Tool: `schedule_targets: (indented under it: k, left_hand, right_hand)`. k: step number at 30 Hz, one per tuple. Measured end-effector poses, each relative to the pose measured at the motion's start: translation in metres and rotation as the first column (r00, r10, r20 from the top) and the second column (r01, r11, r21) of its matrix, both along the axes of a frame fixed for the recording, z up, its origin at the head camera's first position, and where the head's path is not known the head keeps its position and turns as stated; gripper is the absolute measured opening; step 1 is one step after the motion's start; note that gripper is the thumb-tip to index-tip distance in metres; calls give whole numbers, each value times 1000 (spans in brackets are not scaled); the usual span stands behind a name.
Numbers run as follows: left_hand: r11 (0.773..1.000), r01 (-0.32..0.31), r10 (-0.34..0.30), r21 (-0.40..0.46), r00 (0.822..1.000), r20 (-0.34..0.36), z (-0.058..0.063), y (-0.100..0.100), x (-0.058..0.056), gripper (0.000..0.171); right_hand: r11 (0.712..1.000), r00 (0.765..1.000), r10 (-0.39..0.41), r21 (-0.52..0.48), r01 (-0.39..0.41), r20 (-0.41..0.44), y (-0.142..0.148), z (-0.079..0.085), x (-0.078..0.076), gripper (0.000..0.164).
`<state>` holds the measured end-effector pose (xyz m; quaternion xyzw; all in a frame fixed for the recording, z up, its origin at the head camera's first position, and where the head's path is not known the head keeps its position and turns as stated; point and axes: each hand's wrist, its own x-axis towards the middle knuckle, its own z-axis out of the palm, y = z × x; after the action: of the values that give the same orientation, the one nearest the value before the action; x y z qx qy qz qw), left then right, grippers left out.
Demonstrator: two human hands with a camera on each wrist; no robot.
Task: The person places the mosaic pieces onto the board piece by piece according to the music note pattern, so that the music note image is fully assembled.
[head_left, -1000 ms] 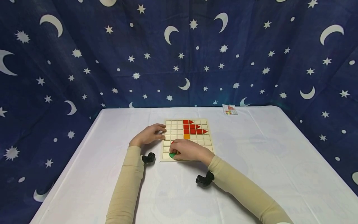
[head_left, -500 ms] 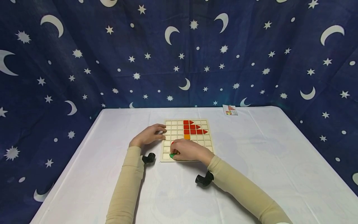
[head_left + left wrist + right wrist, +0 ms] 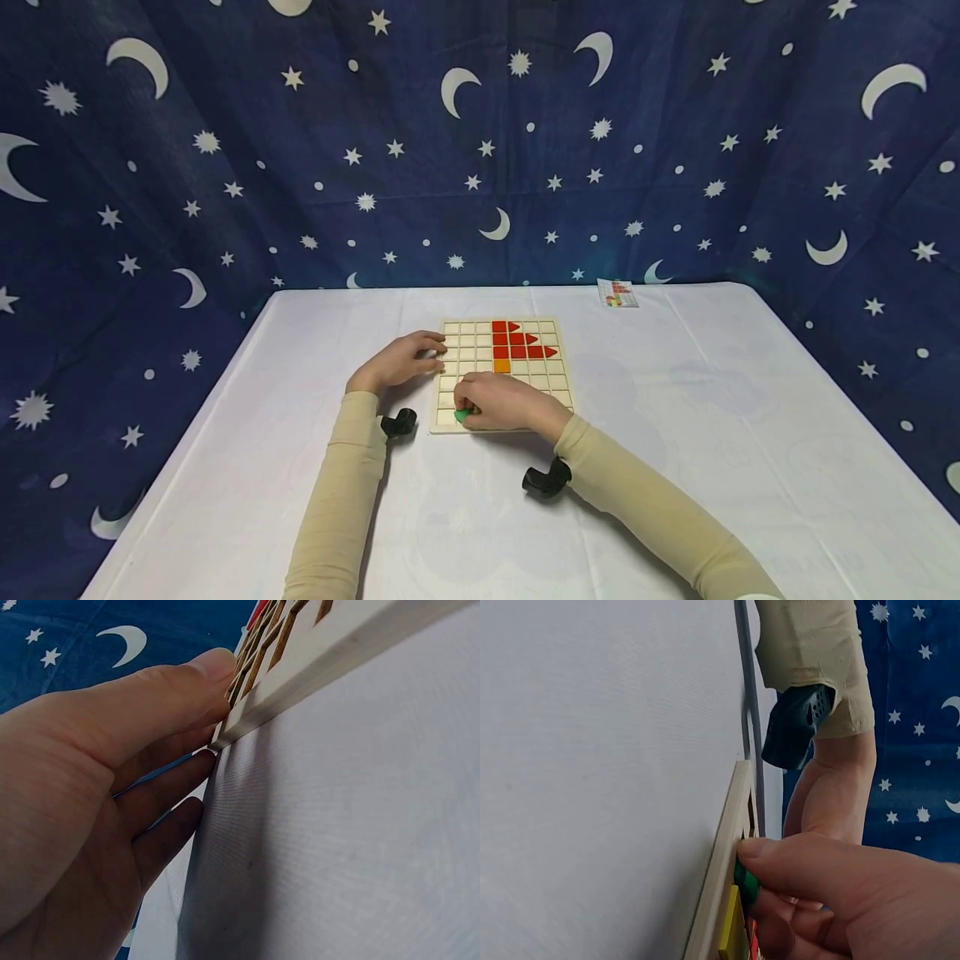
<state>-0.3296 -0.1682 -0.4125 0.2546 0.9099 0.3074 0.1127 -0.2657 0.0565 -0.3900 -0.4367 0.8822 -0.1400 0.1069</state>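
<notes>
A pale wooden grid board lies on the table in the head view. My right hand is over its near left part and pinches a small green piece between thumb and finger, close to the board's near edge. A yellow piece sits beside it in the right wrist view. My left hand rests at the board's left side; its thumb lies on the rim, the fingers extended along the edge. Red square and pointed pieces form three rows farther back, with an orange square below them. My right hand hides several cells.
A small printed card with a coloured grid pattern lies near the table's far edge, right of the board. White cloth covers the table. A dark blue star-and-moon curtain surrounds it. Both wrists carry black cameras.
My right hand stays at nearly the same spot with the green piece, which has turned slightly. A bit of red above its knuckles is now covered. The left hand has not moved.
</notes>
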Motion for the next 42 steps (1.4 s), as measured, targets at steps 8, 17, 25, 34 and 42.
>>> schedule_targets:
  k: [8, 17, 25, 34, 42]
  left_hand:
    - [1000, 2, -2, 2, 1000, -1, -2, -1, -2, 40]
    - [1000, -11, 11, -5, 1000, 9, -4, 0, -4, 40]
    - [1000, -7, 7, -7, 1000, 3, -4, 0, -4, 40]
    - [1000, -9, 10, -15, 1000, 15, -3, 1, -3, 40]
    - [1000, -10, 10, -8, 1000, 9, -1, -1, -1, 39]
  right_hand:
    - [999, 999, -38, 26, 38, 0, 1, 1, 1, 5]
    - [999, 1000, -30, 15, 30, 2, 1, 4, 2, 7]
    - [999, 998, -31, -23, 30, -63, -1, 0, 4, 4]
    - [997, 996, -71, -19, 70, -48, 0, 1, 6, 4]
    - [995, 994, -93, -45, 91, -53, 1, -1, 6, 4]
